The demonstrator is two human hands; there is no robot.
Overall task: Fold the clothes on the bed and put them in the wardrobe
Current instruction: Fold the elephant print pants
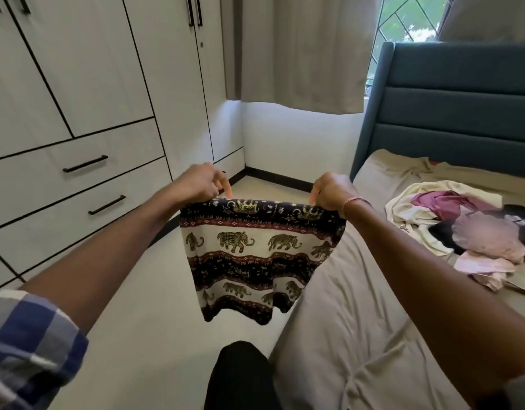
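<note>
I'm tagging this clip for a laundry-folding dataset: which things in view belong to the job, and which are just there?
Job: elephant-print garment, held up by its top edge in the left hand and right hand; clothes pile on the bed; wardrobe, doors shut.
Just there: curtain; window; blue headboard.

There is 1 camera, worn on the person's head. It looks forward and down, very wide, with the wardrobe (77,84) near on its left and the bed (344,306) near on its right.
</note>
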